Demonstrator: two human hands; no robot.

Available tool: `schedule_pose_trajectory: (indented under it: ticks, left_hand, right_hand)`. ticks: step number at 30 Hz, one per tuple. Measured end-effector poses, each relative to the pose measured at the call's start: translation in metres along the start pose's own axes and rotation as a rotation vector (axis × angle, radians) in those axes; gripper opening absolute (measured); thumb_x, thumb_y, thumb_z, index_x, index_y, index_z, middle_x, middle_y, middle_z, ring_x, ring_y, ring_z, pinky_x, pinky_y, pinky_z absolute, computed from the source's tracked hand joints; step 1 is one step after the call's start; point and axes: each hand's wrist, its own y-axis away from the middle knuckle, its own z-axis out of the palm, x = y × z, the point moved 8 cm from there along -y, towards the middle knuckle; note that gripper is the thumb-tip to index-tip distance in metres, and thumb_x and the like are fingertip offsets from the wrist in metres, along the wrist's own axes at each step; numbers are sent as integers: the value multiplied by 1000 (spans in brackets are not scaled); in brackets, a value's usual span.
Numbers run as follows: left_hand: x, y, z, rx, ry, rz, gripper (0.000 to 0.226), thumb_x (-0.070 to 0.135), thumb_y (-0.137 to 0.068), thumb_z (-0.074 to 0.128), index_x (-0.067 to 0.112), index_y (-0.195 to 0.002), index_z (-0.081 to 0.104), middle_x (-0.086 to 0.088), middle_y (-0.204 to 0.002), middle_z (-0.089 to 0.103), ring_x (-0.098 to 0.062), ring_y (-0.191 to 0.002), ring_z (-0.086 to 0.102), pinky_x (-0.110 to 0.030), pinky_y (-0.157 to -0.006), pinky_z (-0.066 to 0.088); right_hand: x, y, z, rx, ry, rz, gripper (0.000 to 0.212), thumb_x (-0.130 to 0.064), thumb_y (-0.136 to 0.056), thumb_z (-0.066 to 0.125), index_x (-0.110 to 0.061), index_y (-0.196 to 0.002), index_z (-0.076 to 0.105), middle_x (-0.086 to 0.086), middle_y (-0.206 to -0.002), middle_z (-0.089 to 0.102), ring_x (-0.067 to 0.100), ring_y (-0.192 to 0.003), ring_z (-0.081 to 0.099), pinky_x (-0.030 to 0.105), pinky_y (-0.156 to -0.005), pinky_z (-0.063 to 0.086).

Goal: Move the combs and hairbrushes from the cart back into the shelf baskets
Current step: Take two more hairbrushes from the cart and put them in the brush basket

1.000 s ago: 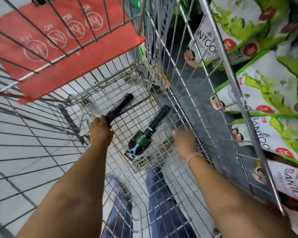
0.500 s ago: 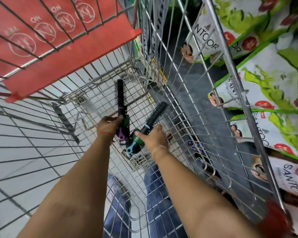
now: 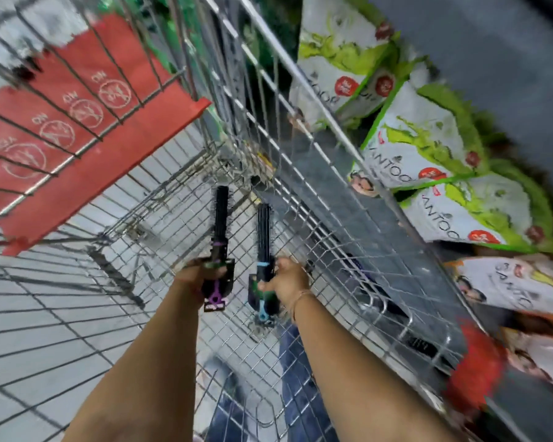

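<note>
Both my arms reach down into a wire shopping cart [image 3: 358, 218]. My left hand [image 3: 193, 274] is shut on a round black hairbrush with a purple handle [image 3: 221, 215], held upright with its bristles pointing away from me. My right hand [image 3: 288, 280] grips a second round black hairbrush with a blue handle and green label [image 3: 264, 231], also upright, just right of the first. Both brushes are lifted off the cart's mesh floor. The shelf baskets are not in view.
A red folded child-seat flap [image 3: 87, 135] of the cart hangs at upper left. Outside the cart's right wall, green-and-white product bags [image 3: 434, 145] fill a shelf. A red cart-handle end [image 3: 473, 374] shows at lower right. Grey floor tiles [image 3: 29, 314] lie on the left.
Both hands closed on the two brushes and raised them off the cart floor. The brushes turned upright and now stand side by side. The view tilted upward slightly.
</note>
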Motion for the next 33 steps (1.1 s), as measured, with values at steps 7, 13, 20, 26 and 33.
schedule_pose_trajectory:
  ticks: [7,13,20,26,33]
  left_hand:
    - [65,82,46,-449,166,283,88,19,-8,94,2,-87,59,-2,-56,74,-14,-52,72,-26,-54,61]
    - [104,276,126,-744,-58,413,52,-6,-67,52,22,-24,62,1,-26,55,1,-21,50,-6,-25,36]
    - [162,437,238,-1062,-339,660,25,1,-36,82,14,-57,78,2,-55,75,-9,-51,72,-22,-51,60]
    - [196,495,337,-714,-658,870,29,5,-96,44,-12,-115,56,-10,-79,79,-10,-76,75,-32,-94,55]
    - [159,492,440,-317,-1200,1021,52,30,-99,34,-6,-135,44,-20,-146,45,-30,-134,44,-32,-109,36]
  right_hand:
    - [-16,61,-20,69,-122,-206,49,8,-71,71,6,-117,53,17,-124,60,28,-113,59,19,-80,51]
    - [-70,213,-87,265,-284,-536,48,23,-63,66,6,-107,56,14,-106,61,23,-99,57,25,-67,53]
    - [-126,384,-213,499,-466,-851,44,25,-67,61,0,-103,55,3,-76,62,12,-69,55,20,-63,45]
    - [-101,455,-342,869,-639,-943,42,15,-79,58,6,-119,48,15,-100,64,18,-82,58,14,-69,52]
    - [-48,433,-445,1125,-485,-580,18,-9,-82,65,3,-95,63,24,-109,66,31,-97,62,35,-88,46]
